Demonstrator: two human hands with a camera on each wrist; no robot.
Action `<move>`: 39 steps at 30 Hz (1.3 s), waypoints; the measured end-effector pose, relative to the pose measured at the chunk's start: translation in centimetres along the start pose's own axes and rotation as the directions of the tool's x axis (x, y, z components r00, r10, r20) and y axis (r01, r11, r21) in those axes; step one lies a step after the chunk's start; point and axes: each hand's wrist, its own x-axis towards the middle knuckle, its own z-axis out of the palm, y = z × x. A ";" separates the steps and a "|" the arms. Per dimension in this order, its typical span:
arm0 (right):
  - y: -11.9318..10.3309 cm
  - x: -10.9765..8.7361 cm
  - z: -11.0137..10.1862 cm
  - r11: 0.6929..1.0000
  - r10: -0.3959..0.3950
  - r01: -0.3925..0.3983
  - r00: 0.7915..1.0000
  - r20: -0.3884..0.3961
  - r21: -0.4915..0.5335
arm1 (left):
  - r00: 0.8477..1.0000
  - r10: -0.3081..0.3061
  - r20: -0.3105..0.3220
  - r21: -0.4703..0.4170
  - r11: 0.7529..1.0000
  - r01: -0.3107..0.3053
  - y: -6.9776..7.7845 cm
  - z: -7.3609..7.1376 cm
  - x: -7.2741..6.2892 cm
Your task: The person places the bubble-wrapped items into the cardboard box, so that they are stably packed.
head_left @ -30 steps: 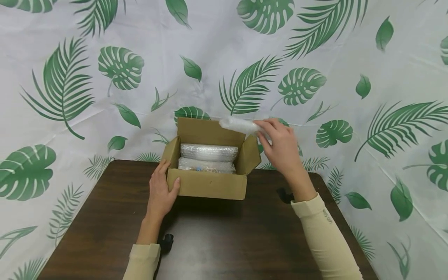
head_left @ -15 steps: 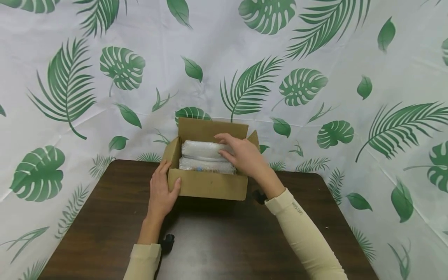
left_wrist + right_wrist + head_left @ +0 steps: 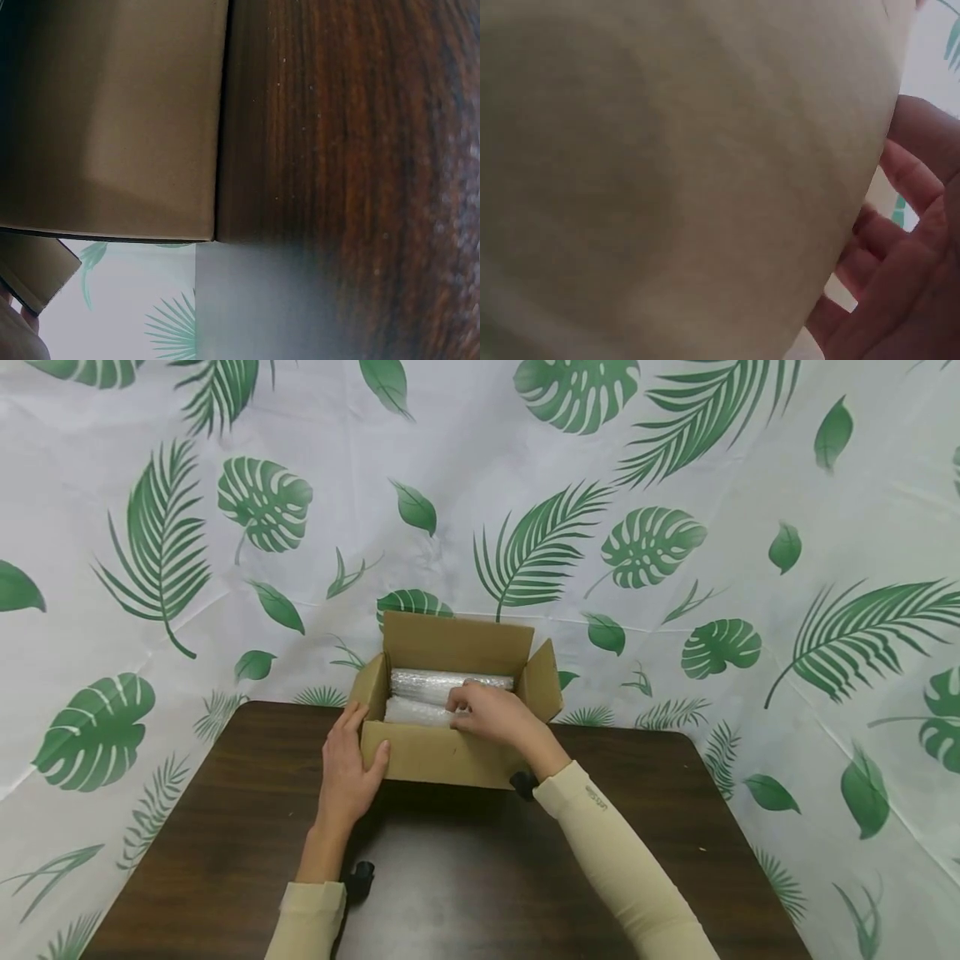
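Note:
An open cardboard box (image 3: 442, 758) stands toward the far side of the table. My left hand (image 3: 351, 768) grips its front left corner, thumb against the front wall and fingers along the left flap. Inside the box a silvery bubble-wrap bundle (image 3: 420, 683) lies at the back. In front of it is a whiter bubble-wrap bundle (image 3: 416, 712). My right hand (image 3: 491, 714) reaches over the front wall with curled fingers and holds the whiter bundle near its right end. Its fingertips are partly hidden inside the box. The right wrist view shows this hand's fingers behind the cardboard wall.
The dark wooden table (image 3: 457, 877) extends in front of the box and to both sides. A white cloth with green leaves (image 3: 465, 485) hangs behind it. The box's back flap (image 3: 457, 642) and right flap (image 3: 543, 681) stand up.
My right hand has carried a bubble-wrap bundle from above the right flap into the box, first over the back bundle, then to the front. My left hand stays on the corner.

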 end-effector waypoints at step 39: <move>1.2 -3.7 -3.9 0.999 -0.052 0.045 0.951 -0.306 -0.031 | 0.855 -0.270 0.443 0.257 0.952 0.168 1.6 -7.2 6.0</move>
